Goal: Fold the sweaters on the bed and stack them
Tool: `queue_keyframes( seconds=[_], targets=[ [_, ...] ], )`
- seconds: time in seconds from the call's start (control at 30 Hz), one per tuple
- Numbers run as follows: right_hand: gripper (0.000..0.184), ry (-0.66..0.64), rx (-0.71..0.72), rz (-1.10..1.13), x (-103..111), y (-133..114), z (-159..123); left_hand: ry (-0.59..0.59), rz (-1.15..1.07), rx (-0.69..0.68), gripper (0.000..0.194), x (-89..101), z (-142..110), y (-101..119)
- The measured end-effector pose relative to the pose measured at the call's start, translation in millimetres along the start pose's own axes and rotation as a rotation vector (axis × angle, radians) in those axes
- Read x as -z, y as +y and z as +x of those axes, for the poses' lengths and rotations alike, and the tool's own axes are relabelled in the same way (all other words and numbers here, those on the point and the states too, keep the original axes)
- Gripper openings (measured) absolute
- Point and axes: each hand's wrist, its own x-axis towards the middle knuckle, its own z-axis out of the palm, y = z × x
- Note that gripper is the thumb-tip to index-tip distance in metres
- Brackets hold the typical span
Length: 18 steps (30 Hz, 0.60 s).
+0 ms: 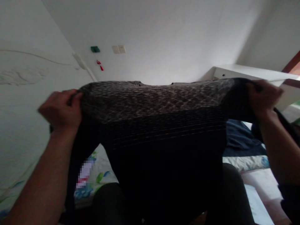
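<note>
A knitted sweater (161, 134) hangs spread out in front of the person, above the lap, its neckline along the top edge. Its upper part is a speckled grey-brown knit, which breaks into thin pale broken lines and then a plain, almost black body. The left hand (62, 109) is clenched on the knit at one shoulder, that sleeve drooping below it; the right hand (264, 97), slightly blurred, grasps the dark sleeve on the other side. Behind and below are dark-clad knees (234, 190) and white cloth (104, 172) with green and blue leaf shapes. A pixelated patch (84, 173) in pale violet and red lies there, too coarse to read. Dark blue fabric (243, 139) lies to the right, near white furniture (248, 71). On the far wall (168, 34) are two pale plates (118, 49), a green box (95, 49) and a red ornament (100, 65).
</note>
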Motion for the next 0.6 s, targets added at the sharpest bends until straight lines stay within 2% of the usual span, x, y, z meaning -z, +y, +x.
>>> queue_keyframes(
  seconds=[0.07,0.13,0.2,0.23,0.3,0.37,0.4,0.43,0.47,0.53,0.6],
  targets=[
    [0.050,-0.085,-0.019,-0.094,-56.6,-7.2,10.6,-0.185,0.081,0.047,0.058,-53.9,-2.8,13.7],
    [0.039,-0.211,-0.053,-0.218,-110.8,-10.6,3.6,-0.388,0.164,0.057,0.049,-108.2,-26.5,23.9],
    [0.049,-0.273,-0.129,-0.301,-155.8,-11.0,-25.2,-0.587,0.215,0.074,0.043,-154.4,-71.3,28.6],
    [0.052,-0.347,-0.183,-0.312,-174.1,-10.5,-47.1,-0.656,0.206,0.086,0.044,-172.8,-99.9,29.4],
    [0.044,-0.631,-0.190,-0.252,-202.3,-8.7,-101.2,-0.753,0.133,0.091,0.041,-198.9,-163.6,30.3],
    [0.024,-0.976,-0.206,-0.160,-220.0,-5.9,-159.3,-0.912,0.035,0.137,0.035,-210.5,-225.6,32.3],
    [0.014,-1.135,-0.273,-0.139,-225.1,-4.2,-186.0,-0.992,-0.008,0.165,0.031,-211.3,-252.4,33.9],
    [0.009,-1.278,-0.364,-0.130,-228.0,-2.1,-209.3,-1.051,-0.036,0.189,0.027,-209.5,-274.9,35.7],
    [0.014,-1.385,-0.445,-0.125,-228.9,0.4,-228.2,-1.094,-0.050,0.213,0.026,-205.7,-292.8,37.3],
    [0.027,-1.482,-0.533,-0.142,-226.9,6.4,-252.1,-1.145,-0.032,0.261,0.027,-194.5,-314.9,39.1],
    [0.040,-1.454,-0.528,-0.173,-222.4,12.9,-260.7,-1.196,0.009,0.314,0.033,-182.6,-323.2,39.0]
  ],
)
